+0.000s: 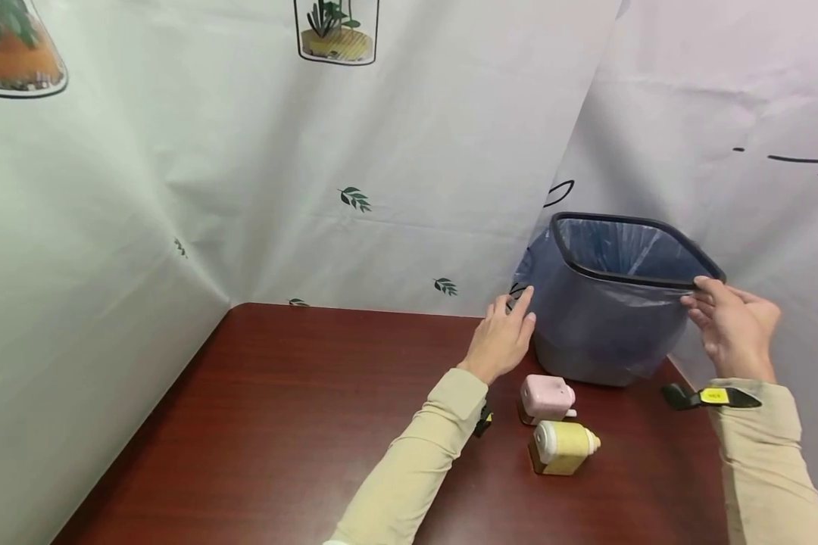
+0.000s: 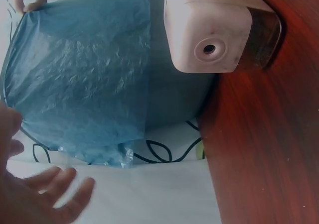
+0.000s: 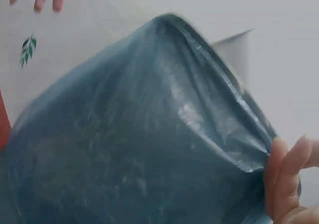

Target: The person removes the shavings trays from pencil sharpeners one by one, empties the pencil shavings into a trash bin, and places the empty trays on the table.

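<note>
A trash bin (image 1: 586, 333) with a black rim (image 1: 627, 278) stands at the table's back right, slightly tilted in the head view. A translucent blue trash bag (image 2: 94, 69) lines it and hangs over its outside. My right hand (image 1: 739, 318) pinches the bag at the rim's right front corner, thumb on top; the right wrist view shows the film gathered at the fingers (image 3: 284, 179). My left hand (image 1: 501, 337) is beside the bin's left side, fingers extended and holding nothing. Whether its fingertips touch the bag's loose edge, I cannot tell in the head view.
A pink pencil sharpener (image 1: 545, 397) with a round hole sits before the bin, and a yellow one (image 1: 564, 448) lies nearer me. The dark red wooden table (image 1: 279, 424) stretches to the left. White printed sheeting (image 1: 382, 151) hangs behind and at both sides.
</note>
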`<action>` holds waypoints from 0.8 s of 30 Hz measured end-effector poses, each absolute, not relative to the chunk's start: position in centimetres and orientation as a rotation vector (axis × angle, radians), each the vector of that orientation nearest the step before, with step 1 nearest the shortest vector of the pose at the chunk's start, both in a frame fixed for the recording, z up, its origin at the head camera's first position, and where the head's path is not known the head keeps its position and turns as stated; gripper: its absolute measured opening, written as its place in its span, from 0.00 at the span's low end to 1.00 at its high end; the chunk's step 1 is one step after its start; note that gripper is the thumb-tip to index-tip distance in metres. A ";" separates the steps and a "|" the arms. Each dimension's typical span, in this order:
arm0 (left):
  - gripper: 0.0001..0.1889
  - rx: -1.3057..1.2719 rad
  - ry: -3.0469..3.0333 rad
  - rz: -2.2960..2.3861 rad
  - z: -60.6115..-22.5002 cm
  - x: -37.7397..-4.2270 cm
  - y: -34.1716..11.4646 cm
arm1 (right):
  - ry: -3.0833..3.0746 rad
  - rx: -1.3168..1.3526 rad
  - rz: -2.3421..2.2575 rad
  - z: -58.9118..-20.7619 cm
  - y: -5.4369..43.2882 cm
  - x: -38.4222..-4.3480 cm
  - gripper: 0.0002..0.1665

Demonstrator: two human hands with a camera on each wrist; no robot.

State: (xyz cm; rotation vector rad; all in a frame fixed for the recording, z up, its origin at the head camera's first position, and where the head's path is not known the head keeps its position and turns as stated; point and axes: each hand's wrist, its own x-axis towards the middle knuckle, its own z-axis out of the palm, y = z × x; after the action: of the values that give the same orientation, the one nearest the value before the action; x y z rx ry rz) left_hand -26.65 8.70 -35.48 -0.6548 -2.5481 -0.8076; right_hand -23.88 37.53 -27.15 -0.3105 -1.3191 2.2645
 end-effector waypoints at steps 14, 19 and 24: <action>0.31 -0.595 -2.361 -0.913 -35.3 -26.7 8.0 | -1.141 -0.324 2.392 -26.7 34.4 -24.7 0.05; 0.33 -0.592 -2.329 -0.904 -35.2 -26.9 7.4 | -1.121 -0.223 2.518 -26.9 33.0 -24.7 0.05; 0.30 -0.640 -2.240 -0.904 -34.7 -27.2 7.0 | -1.156 -0.145 2.588 -27.0 31.8 -24.7 0.05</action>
State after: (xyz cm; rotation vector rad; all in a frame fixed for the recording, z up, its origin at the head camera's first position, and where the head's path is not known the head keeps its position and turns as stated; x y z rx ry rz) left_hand -27.23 6.99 -34.70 -0.6399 -2.2403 -0.9038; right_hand -24.72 31.78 -26.97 -0.1453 -1.1560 2.5883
